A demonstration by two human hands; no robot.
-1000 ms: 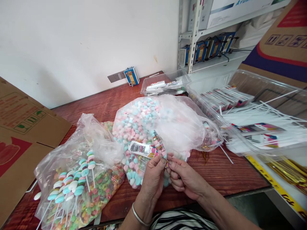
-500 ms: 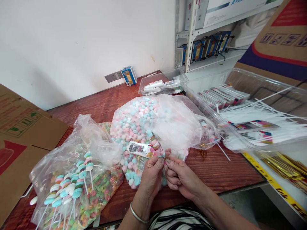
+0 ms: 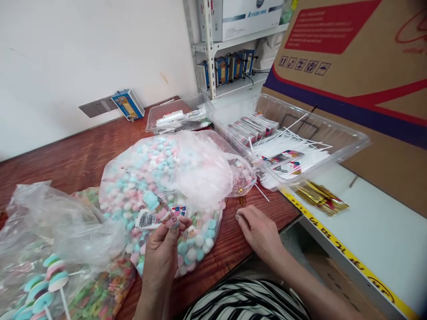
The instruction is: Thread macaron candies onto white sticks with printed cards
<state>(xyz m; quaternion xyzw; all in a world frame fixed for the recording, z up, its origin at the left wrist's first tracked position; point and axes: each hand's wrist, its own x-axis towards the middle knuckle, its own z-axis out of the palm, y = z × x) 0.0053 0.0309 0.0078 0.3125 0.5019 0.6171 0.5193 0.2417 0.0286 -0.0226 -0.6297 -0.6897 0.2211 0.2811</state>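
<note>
My left hand point(image 3: 162, 254) is closed round a candy lollipop in a printed clear sleeve point(image 3: 156, 213), held in front of the big plastic bag of pink, blue and white candies point(image 3: 173, 178). My right hand point(image 3: 258, 231) lies on the red-brown wooden table point(image 3: 66, 155) just right of that bag, fingers curled down near some gold twist ties point(image 3: 240, 201); whether it holds anything is hidden.
A second bag at the left holds finished lollipops point(image 3: 50, 284) and ring-shaped sweets. A clear tray point(image 3: 333, 133) at the right holds white sticks and printed sleeves, with gold ties point(image 3: 320, 202) beside it. A smaller tray point(image 3: 176, 118), cardboard boxes and metal shelving stand behind.
My right hand let go of the lollipop and moved right onto the table by the gold ties. The left hand keeps the lollipop. The view swung to the right.
</note>
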